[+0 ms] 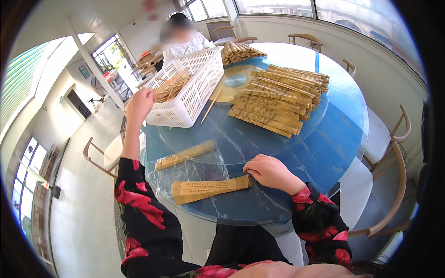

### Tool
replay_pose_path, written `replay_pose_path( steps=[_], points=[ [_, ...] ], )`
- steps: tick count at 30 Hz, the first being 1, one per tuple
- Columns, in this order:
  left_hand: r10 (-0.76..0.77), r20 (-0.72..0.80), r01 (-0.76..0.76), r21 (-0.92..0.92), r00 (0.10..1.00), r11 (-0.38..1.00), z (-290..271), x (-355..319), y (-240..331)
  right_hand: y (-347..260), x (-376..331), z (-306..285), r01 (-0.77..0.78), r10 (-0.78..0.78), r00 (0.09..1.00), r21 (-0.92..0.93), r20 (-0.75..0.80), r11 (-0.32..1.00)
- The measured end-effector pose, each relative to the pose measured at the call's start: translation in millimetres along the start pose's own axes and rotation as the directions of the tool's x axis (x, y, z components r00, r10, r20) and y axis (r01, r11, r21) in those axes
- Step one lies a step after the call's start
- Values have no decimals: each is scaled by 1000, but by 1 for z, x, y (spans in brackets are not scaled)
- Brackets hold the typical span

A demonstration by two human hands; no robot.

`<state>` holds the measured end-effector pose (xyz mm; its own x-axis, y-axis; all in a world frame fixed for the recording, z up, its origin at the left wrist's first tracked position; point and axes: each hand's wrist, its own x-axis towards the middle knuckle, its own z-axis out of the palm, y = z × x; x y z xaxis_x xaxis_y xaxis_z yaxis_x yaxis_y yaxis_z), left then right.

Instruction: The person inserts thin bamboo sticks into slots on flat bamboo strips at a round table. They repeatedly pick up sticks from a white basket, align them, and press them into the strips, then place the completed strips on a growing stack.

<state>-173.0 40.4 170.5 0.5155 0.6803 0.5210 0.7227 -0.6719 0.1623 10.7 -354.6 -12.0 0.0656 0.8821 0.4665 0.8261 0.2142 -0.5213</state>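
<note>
At the near left corner of a white plastic basket [194, 99], my left hand [140, 104] reaches over the rim with its fingers closed. Thin wooden sticks [174, 88] lie in the basket beside those fingertips, and whatever they pinch is hidden. My right hand [273, 172] rests low over the table, fingers curled together, close to the right end of some printed bamboo slats [211, 189]. These slats spread slightly like a fan toward the left. Behind them, another bamboo piece [185, 155] lies by a clear plastic sheet [199, 169].
A large pile of printed bamboo slats [278, 99] covers part of the round glass-topped table [333, 139]. Another bamboo pile [242, 52] is farther back. One loose stick [211, 105] lies beside the basket. A person [183, 39] sits across; chairs [394, 185] surround the table.
</note>
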Motion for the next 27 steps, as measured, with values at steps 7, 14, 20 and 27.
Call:
replay_pose_path(
  steps=[7,14,20,27],
  points=[
    [98,88,31,-879,991,475,54,-249,106,-13,9,-16,-90,129,986,318,-103,944],
    [142,133,45,-866,981,498,86,-304,130,-6,26,-16,-139,227,974,845,21,517],
    [-30,-69,-38,-805,997,592,91,-316,124,-7,15,-12,-120,453,889,916,-73,382],
    [37,-96,-96,-754,995,650,82,-318,136,-42,12,-4,269,-474,840,-557,-263,786]
  ],
)
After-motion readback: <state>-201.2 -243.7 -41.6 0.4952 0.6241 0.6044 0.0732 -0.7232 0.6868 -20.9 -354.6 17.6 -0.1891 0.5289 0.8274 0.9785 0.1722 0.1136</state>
